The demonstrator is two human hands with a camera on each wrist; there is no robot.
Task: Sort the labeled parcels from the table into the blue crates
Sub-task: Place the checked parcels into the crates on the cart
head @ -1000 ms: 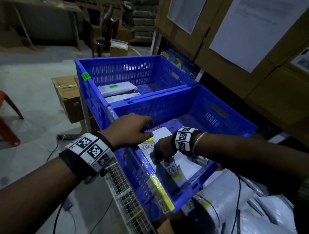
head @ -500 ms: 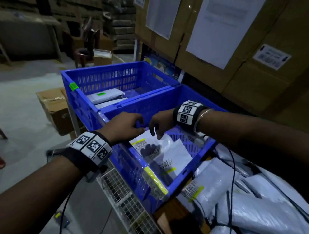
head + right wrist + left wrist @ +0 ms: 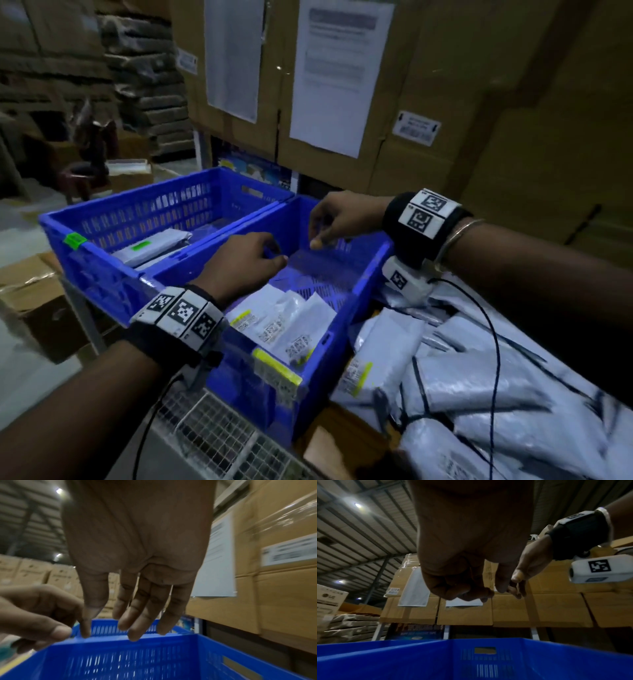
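While white labeled parcels lie in the near blue crate, the left hand hovers loosely curled, empty; the right hand hangs relaxed, empty.

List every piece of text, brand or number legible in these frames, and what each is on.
"LG": white carton at the left edge, left wrist view.
Dark box behind the crate: print too blurred.
Papers and sticker on the cartons: blurred.
Parcel labels and crate label: barcodes only, too small.
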